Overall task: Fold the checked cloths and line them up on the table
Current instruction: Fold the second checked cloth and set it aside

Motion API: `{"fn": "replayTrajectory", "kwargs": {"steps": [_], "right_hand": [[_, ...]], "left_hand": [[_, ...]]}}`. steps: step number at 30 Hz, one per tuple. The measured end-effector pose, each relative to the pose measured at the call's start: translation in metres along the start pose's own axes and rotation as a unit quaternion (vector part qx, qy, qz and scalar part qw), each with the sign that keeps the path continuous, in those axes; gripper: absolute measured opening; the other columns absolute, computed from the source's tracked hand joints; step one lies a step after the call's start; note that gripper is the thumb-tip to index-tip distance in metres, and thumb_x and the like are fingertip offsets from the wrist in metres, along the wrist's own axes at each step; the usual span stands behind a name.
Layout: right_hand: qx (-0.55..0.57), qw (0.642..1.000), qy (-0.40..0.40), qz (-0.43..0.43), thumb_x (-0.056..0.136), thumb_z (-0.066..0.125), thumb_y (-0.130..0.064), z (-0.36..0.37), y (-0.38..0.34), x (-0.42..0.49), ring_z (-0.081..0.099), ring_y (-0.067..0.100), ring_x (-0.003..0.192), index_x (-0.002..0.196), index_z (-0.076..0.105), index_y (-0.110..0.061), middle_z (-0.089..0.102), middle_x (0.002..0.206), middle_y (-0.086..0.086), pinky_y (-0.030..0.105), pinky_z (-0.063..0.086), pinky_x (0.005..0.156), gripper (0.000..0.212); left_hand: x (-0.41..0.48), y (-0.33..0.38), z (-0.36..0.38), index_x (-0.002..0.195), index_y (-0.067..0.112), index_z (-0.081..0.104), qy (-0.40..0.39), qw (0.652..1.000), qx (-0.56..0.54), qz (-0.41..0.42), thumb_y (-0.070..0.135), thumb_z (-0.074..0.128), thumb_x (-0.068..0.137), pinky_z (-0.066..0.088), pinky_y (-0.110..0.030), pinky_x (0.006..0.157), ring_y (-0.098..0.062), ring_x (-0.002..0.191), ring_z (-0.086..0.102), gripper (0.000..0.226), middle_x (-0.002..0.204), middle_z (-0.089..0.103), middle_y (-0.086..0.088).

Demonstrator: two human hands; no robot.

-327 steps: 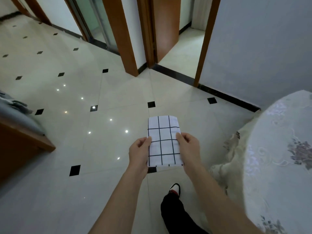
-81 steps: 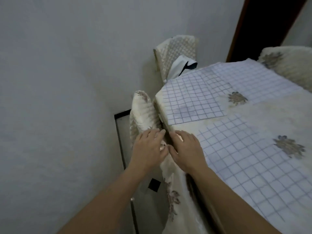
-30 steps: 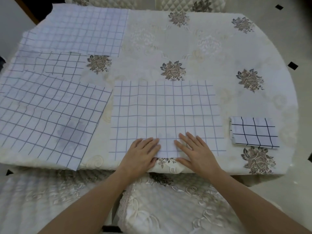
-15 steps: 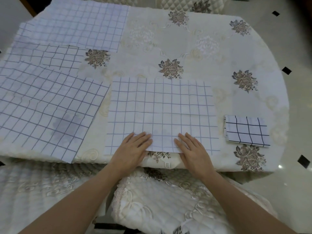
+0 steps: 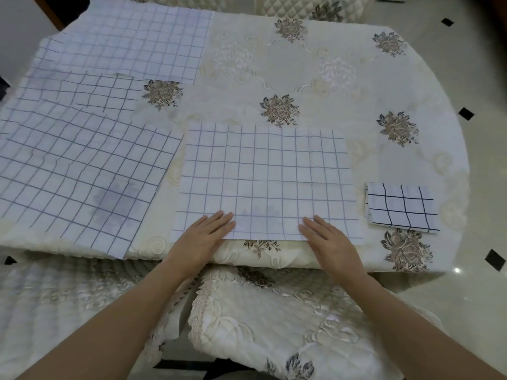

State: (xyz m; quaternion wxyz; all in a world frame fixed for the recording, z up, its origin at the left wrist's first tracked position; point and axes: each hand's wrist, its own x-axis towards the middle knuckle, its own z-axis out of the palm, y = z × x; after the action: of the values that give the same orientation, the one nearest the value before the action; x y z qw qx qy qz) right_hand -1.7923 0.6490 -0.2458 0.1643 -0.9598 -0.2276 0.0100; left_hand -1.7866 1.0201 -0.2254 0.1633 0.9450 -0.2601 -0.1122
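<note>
Cream embroidered tablecloth [image 5: 343,86] covers the table, and on its near side, straight in front of the person, lies the unfolded checked cloth [image 5: 266,174], flat and roughly square to the edge. Both hands rest on its near hem, the left hand [image 5: 203,237] and the right hand [image 5: 326,239], fingers straight, palms down, gripping nothing. I'd say they sit there to pin and smooth the cloth before a first fold, set apart so the hem can be lifted evenly. Just to the right, not touching it, sits a small folded cloth [image 5: 400,207] with darker lines, seemingly the start of the row. To the left, three more spread cloths [image 5: 76,174] lie partly overlapping, waiting. A padded chair seat [image 5: 274,311] shows below the table edge.
</note>
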Motion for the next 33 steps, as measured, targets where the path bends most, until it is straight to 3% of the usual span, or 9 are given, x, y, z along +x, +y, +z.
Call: {"fn": "replayTrajectory", "kwargs": {"steps": [2, 7, 11, 14, 17, 20, 23, 28, 33], "right_hand": [[0.003, 1.0, -0.003, 0.0, 0.104, 0.042, -0.025, -0.005, -0.001, -0.002, 0.047, 0.029, 0.139, 0.137, 0.06, -0.017, 0.057, 0.144, 0.004, 0.048, 0.05, 0.102, 0.039], [0.008, 1.0, -0.022, -0.012, 0.1, 0.044, -0.027, -0.029, -0.016, -0.008, 0.063, 0.03, 0.122, 0.123, 0.071, -0.017, 0.069, 0.127, 0.003, 0.047, 0.059, 0.089, 0.036], [0.05, 0.989, -0.121, 0.065, 0.105, 0.042, -0.035, -0.051, -0.031, -0.015, 0.056, 0.02, 0.13, 0.134, 0.062, -0.034, 0.064, 0.136, -0.005, 0.037, 0.052, 0.097, 0.035], [0.051, 0.987, -0.145, 0.053, 0.103, 0.036, -0.044, -0.065, -0.035, -0.016, 0.063, 0.02, 0.118, 0.136, 0.061, -0.035, 0.067, 0.13, -0.006, 0.036, 0.053, 0.087, 0.042], [0.04, 0.993, -0.107, 0.031, 0.101, 0.021, -0.062, -0.082, -0.037, -0.005, 0.071, 0.018, 0.097, 0.124, 0.068, -0.034, 0.074, 0.112, -0.011, 0.037, 0.059, 0.068, 0.06], [0.0, 0.999, -0.046, 0.012, 0.102, 0.028, -0.058, -0.101, -0.027, 0.021, 0.071, 0.014, 0.085, 0.113, 0.072, -0.032, 0.074, 0.096, -0.014, 0.031, 0.056, 0.056, 0.052], [-0.033, 0.998, -0.032, -0.036, 0.1, 0.046, -0.04, -0.113, -0.01, 0.066, 0.069, 0.02, 0.085, 0.108, 0.074, -0.022, 0.074, 0.093, -0.004, 0.034, 0.056, 0.062, 0.034], [-0.02, 0.996, -0.064, -0.053, 0.102, 0.033, -0.048, -0.115, 0.027, 0.141, 0.067, 0.02, 0.089, 0.105, 0.076, -0.023, 0.075, 0.099, -0.007, 0.034, 0.053, 0.074, 0.05], [0.007, 0.998, -0.007, -0.055, 0.1, 0.042, -0.046, -0.092, 0.065, 0.185, 0.07, 0.025, 0.095, 0.097, 0.078, -0.017, 0.076, 0.103, 0.0, 0.04, 0.057, 0.08, 0.047]], "left_hand": [[-0.005, -0.004, -0.002, 0.15, 0.02, 0.043, -0.011, 1.0, -0.024, -0.003, 0.043, 0.013, 0.107, 0.018, -0.03, 0.119, -0.013, 0.148, 0.024, 0.057, 0.158, 0.033, 0.004], [-0.021, 0.007, -0.012, 0.144, 0.019, 0.052, -0.024, 0.997, -0.067, -0.014, 0.054, 0.009, 0.104, 0.039, -0.041, 0.115, -0.015, 0.145, 0.033, 0.068, 0.153, 0.043, 0.005], [-0.037, 0.018, -0.03, 0.148, 0.035, 0.042, -0.076, 0.989, -0.121, -0.048, 0.071, -0.006, 0.093, 0.029, -0.037, 0.119, -0.001, 0.144, 0.028, 0.081, 0.154, 0.031, 0.021], [-0.047, 0.029, -0.047, 0.148, 0.044, 0.038, -0.085, 0.982, -0.15, -0.079, 0.074, 0.0, 0.091, 0.029, -0.019, 0.114, 0.008, 0.137, 0.035, 0.075, 0.149, 0.033, 0.03], [-0.044, 0.033, -0.069, 0.146, 0.047, 0.04, -0.088, 0.977, -0.165, -0.102, 0.07, 0.011, 0.094, 0.032, -0.013, 0.107, 0.008, 0.133, 0.041, 0.064, 0.144, 0.044, 0.029], [-0.021, 0.024, -0.093, 0.144, 0.047, 0.043, -0.099, 0.971, -0.18, -0.12, 0.069, 0.018, 0.094, 0.031, -0.008, 0.102, 0.013, 0.128, 0.04, 0.06, 0.141, 0.046, 0.032], [0.019, 0.009, -0.11, 0.145, 0.045, 0.044, -0.087, 0.975, -0.163, -0.126, 0.061, 0.024, 0.099, 0.038, -0.02, 0.106, 0.006, 0.131, 0.044, 0.052, 0.142, 0.049, 0.028], [0.092, -0.025, -0.117, 0.146, 0.034, 0.046, -0.095, 0.982, -0.095, -0.135, 0.05, 0.025, 0.105, 0.038, -0.031, 0.11, -0.009, 0.136, 0.045, 0.049, 0.148, 0.05, 0.013], [0.136, -0.056, -0.106, 0.144, 0.035, 0.049, -0.079, 0.988, -0.033, -0.126, 0.07, -0.002, 0.088, 0.025, -0.04, 0.119, -0.009, 0.143, 0.035, 0.083, 0.154, 0.041, 0.013]]}}
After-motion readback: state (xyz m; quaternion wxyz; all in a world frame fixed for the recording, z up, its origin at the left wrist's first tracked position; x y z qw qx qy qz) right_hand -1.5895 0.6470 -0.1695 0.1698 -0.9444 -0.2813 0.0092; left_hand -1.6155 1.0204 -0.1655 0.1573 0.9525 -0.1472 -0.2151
